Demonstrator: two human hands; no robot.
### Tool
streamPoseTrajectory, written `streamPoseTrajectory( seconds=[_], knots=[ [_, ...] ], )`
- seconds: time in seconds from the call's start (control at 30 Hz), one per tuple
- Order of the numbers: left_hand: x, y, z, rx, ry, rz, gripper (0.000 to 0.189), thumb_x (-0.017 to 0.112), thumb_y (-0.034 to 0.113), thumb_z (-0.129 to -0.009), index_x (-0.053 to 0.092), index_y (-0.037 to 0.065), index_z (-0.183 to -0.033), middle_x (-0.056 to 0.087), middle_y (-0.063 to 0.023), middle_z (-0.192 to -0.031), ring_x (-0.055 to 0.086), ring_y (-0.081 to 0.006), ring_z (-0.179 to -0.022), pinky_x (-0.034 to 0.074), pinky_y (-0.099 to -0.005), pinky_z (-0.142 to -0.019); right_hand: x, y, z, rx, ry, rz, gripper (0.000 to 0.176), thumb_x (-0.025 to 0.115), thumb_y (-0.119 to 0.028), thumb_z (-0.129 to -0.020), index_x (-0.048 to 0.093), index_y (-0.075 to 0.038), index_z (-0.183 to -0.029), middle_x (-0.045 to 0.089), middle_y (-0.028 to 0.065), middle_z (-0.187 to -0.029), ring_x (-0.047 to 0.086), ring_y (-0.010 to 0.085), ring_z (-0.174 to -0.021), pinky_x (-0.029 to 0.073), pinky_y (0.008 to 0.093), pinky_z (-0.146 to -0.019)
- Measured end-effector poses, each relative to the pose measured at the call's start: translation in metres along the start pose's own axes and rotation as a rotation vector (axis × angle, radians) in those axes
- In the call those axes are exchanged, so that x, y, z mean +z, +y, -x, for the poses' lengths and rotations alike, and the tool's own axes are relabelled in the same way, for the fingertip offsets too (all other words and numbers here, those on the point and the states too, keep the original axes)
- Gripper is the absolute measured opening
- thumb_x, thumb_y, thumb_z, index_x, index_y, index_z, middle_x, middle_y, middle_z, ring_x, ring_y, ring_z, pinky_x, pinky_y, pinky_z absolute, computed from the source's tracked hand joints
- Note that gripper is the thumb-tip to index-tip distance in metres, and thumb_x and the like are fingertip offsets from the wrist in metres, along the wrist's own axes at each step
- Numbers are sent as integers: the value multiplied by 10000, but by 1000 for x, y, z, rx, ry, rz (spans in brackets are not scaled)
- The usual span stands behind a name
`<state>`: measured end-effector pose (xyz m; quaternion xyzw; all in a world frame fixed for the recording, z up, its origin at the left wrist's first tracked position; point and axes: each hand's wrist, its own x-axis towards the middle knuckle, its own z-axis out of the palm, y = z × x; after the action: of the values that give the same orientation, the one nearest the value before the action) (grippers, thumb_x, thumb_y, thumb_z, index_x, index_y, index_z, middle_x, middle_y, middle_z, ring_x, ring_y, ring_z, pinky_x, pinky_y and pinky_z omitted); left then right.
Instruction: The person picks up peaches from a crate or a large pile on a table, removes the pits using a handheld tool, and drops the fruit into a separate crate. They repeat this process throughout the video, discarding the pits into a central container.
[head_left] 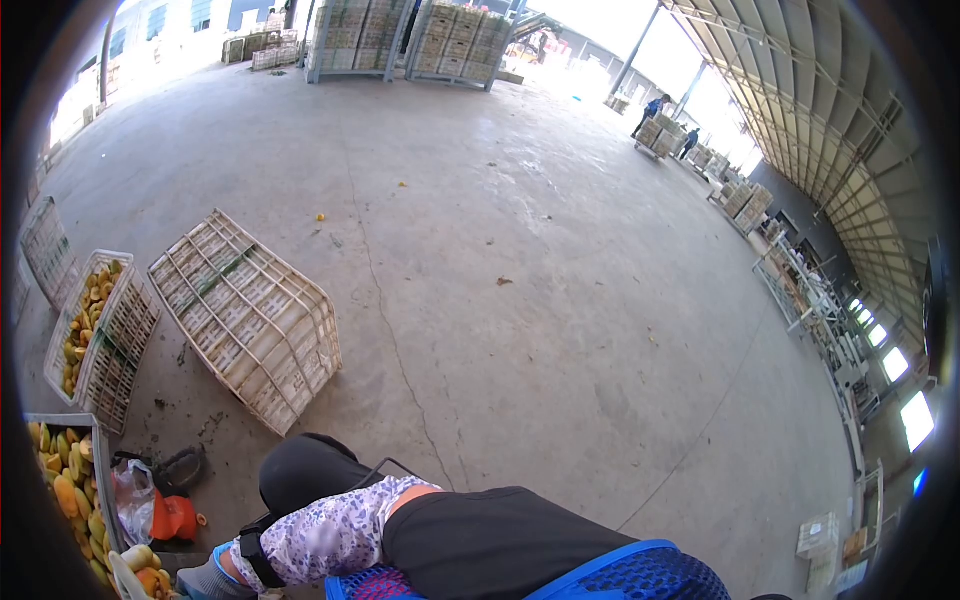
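Observation:
My right hand (208,580) wears a grey and blue glove at the bottom left edge. A floral sleeve (325,532) and a black wrist strap (258,556) lead to it. Its fingers are hidden at the dark frame edge, so their grip does not show. Close by its fingertip side lie pale and orange fruits (150,577) that look like mangoes. A crate (70,420) full of yellow and orange mangoes (72,490) stands just beyond. I cannot see my left hand.
An orange and white plastic bag (165,512) lies beside the crate. Farther off stand another filled crate (122,350) and a white slatted crate (250,310). My knee (305,470) is bent nearby. Stacked crates (360,40) and two people (652,112) with a loaded trolley (660,135) are distant.

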<state>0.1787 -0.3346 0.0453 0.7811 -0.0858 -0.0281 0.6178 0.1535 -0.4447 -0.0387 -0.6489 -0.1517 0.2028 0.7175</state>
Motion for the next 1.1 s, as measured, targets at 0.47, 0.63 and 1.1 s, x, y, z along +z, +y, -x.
streamPoseTrajectory(
  seconds=[0.47,0.63,1.1],
  knots=[
    [-6,-13,4,200,39,212,438,436,428,-1035,584,23,-953,627,-134,-817,604,-259,-645,527,-370,-608,6,3,-9,-52,-51,48,338,535,-391,-1005,654,-84,-927,632,70,-758,577,245,-658,482,418,-635],
    [-9,-20,6,276,43,277,388,436,401,-1031,528,40,-922,597,-144,-775,600,-273,-622,536,-394,-583,7,4,-10,-69,-61,59,344,533,-391,-1001,660,-78,-933,641,82,-770,588,248,-674,485,420,-643],
    [-16,-20,11,377,-73,225,356,425,341,-1020,465,59,-807,548,-133,-685,598,-293,-582,527,-398,-543,9,3,-4,-92,-70,95,363,529,-392,-990,676,-62,-948,667,116,-802,619,257,-717,495,428,-667]
  ],
)
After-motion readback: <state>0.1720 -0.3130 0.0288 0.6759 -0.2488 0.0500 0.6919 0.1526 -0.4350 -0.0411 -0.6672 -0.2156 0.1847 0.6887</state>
